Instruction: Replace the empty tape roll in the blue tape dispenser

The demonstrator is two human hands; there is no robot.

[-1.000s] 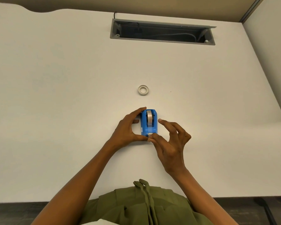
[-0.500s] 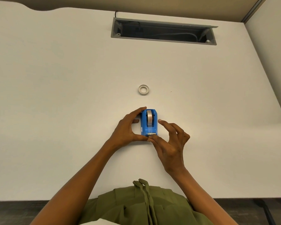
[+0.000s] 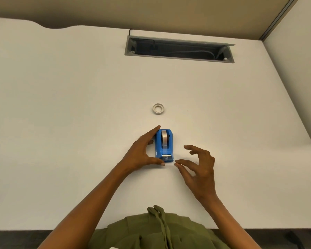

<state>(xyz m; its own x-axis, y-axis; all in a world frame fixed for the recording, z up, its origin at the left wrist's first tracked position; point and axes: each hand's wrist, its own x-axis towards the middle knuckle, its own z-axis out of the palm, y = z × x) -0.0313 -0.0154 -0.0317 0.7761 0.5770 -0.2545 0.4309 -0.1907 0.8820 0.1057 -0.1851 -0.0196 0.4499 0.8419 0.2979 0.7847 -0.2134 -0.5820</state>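
The blue tape dispenser [image 3: 164,146] stands on the white desk [image 3: 61,123] with a clear tape roll [image 3: 164,139] seated in it and its cutter end toward me. My left hand [image 3: 140,151] cups its left side, forefinger at the far corner and thumb at the near corner. My right hand [image 3: 197,166] hovers just right of the dispenser, fingers spread, touching nothing. A small white empty tape core [image 3: 158,109] lies flat on the desk beyond the dispenser.
A grey cable tray opening [image 3: 180,49] with wires inside is set into the desk at the back. A partition wall [image 3: 298,69] rises along the right side. The desk's near edge is by my green shirt [image 3: 151,230].
My right hand has let go of the dispenser's cutter end and pulled away to the right, fingers apart. My left hand stays on the dispenser. The view has tilted upward a little.
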